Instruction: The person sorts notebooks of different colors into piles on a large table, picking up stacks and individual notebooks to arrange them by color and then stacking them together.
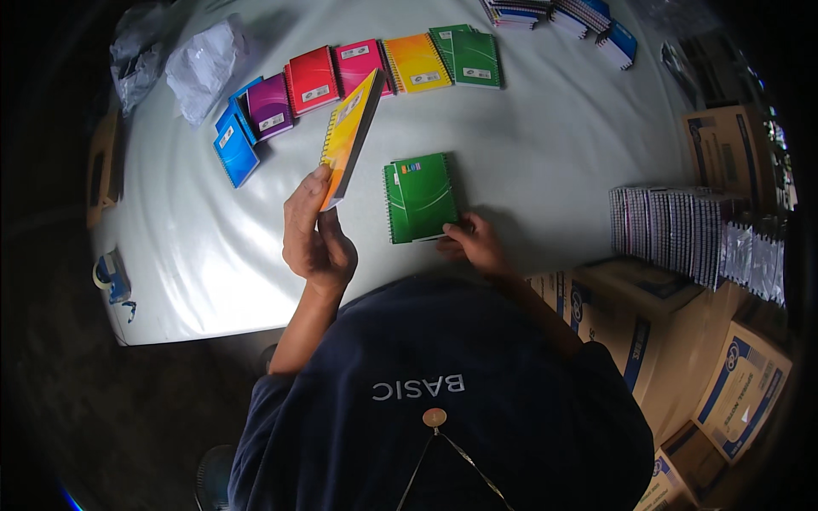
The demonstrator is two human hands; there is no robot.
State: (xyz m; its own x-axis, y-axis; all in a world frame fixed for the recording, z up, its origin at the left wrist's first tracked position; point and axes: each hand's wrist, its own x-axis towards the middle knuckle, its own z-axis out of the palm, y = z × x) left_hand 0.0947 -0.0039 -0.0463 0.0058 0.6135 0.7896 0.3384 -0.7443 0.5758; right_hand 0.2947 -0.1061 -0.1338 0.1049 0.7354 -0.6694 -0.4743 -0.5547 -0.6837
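Raised over the table and tilted on edge is a yellow-orange spiral notebook (351, 140), gripped at its lower end by my left hand (315, 226). My right hand (477, 243) pinches the lower right corner of a green spiral notebook (422, 200), which lies on the table with another green one under it. Beyond them runs a curved row of notebooks: blue (236, 152), purple (271, 106), red (313, 78), pink (365, 55), yellow (417, 62) and green (475, 60).
Crumpled clear plastic (204, 68) lies at the far left of the white-covered table (213, 289). A tape dispenser (112, 277) sits by its left edge. Stacked spiral notebooks (673, 230) stand at the right, above cardboard boxes (741, 383). More notebook stacks (584, 17) are at the back.
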